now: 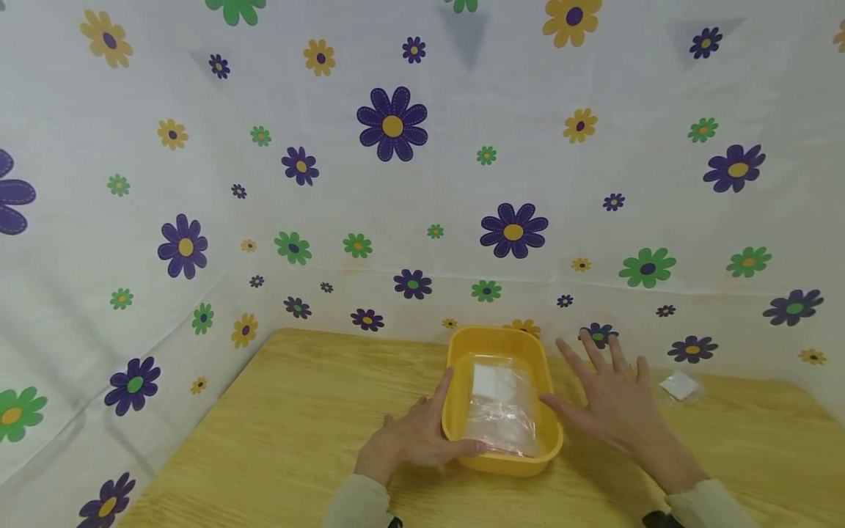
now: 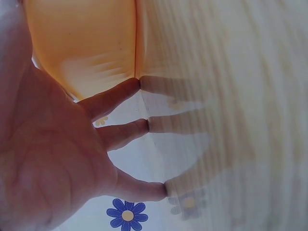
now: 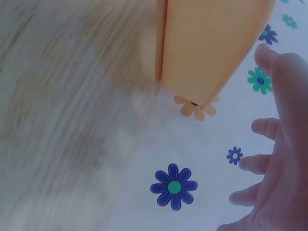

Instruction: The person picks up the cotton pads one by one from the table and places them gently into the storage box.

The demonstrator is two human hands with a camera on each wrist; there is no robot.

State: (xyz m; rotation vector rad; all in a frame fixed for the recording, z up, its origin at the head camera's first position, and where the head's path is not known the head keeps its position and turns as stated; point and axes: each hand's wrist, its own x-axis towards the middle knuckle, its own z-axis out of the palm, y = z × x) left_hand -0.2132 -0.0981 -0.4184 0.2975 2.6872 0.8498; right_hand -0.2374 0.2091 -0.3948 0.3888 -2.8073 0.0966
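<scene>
A yellow plastic tray (image 1: 554, 433) stands on the wooden table. Inside it lie clear plastic packets (image 1: 505, 422) with something white in them. My left hand (image 1: 416, 436) is at the tray's left side, its thumb across the near left rim. The left wrist view shows fairly straight fingers with several fingertips (image 2: 144, 126) touching the table beside the tray wall (image 2: 91, 43). My right hand (image 1: 617, 403) is spread at the tray's right side, thumb tip close to the rim; whether they touch cannot be told. It holds nothing in the right wrist view.
A small clear packet with a white square (image 1: 680, 385) lies on the table (image 1: 317, 425), right of my right hand. White cloth with printed flowers (image 1: 422, 191) hangs behind the table and along its left side, close behind the tray's far end.
</scene>
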